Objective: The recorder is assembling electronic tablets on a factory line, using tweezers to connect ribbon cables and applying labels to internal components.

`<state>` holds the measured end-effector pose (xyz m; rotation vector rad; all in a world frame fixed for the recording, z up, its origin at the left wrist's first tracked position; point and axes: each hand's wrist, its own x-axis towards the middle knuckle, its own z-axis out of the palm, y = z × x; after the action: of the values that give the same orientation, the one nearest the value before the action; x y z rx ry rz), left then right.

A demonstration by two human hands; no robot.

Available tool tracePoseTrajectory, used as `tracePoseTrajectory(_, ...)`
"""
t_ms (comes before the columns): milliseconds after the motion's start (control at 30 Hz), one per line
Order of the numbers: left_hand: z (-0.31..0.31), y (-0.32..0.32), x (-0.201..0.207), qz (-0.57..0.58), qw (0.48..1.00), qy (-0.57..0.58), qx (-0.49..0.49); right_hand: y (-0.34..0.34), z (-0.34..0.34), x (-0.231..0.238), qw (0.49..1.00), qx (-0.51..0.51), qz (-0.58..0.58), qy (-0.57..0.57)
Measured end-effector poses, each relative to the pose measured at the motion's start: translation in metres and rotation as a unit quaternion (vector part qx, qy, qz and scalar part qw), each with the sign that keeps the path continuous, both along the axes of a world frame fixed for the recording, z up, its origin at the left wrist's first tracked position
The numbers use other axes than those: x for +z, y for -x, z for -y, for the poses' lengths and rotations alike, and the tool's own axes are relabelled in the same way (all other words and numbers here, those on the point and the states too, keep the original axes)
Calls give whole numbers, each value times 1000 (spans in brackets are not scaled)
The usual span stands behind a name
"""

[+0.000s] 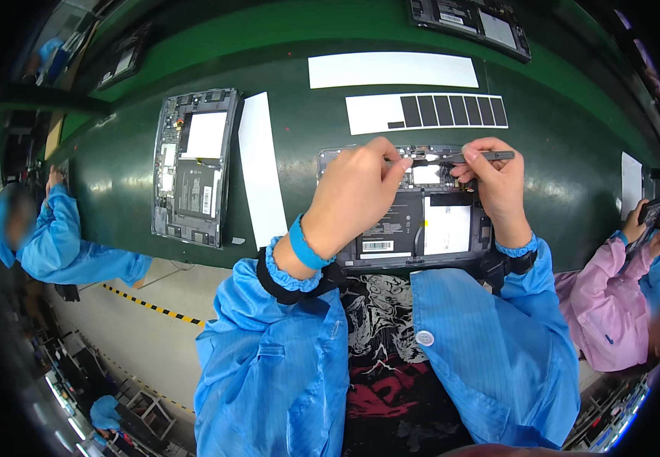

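Note:
An opened tablet [482, 232] lies before me at the table's near edge, its black battery [398, 221], a white panel and the circuit board along its far side exposed. Dark tweezers [499, 155] are pinched between the thumb and fingers of my right hand [503, 186], their tips pointing left over the circuit board [427, 175]. My left hand [360, 194] reaches over the tablet's far left part, thumb and forefinger closed near the tweezer tips. Whatever lies between those fingers is too small to make out. A blue band [306, 245] circles my left wrist.
Beyond the tablet lies a white sheet with several black rectangular stickers [452, 111], and behind it a blank white strip [391, 71]. Left are another white strip [263, 167] and a second opened tablet [197, 167]. More opened tablets [471, 21] sit farther off. Co-workers [612, 305] sit on both sides.

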<state>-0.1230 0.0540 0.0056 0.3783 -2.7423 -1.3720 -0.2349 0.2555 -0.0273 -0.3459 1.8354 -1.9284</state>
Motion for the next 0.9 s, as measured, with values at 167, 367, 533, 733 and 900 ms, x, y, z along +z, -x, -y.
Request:
tracePoseTrajectory(167, -8, 8, -13, 5, 1000, -27, 7, 3, -2, -7, 1000, 5, 20, 24)
tracePoseTrajectory(367, -9, 16, -21, 5, 998, -64, -8, 0, -2, -6, 999, 2, 26, 26)
tracePoseTrajectory(533, -14, 24, -13, 57, 998, -33, 19, -4, -1, -5, 1000, -7, 12, -9)
tracePoseTrajectory(733, -20, 29, -17, 24, 999, 2, 47, -6, 4, 0, 999, -19, -9, -35)
tracePoseTrajectory(900, -21, 33, -20, 27, 998, 17, 47, -7, 5, -2, 999, -24, -9, -26)
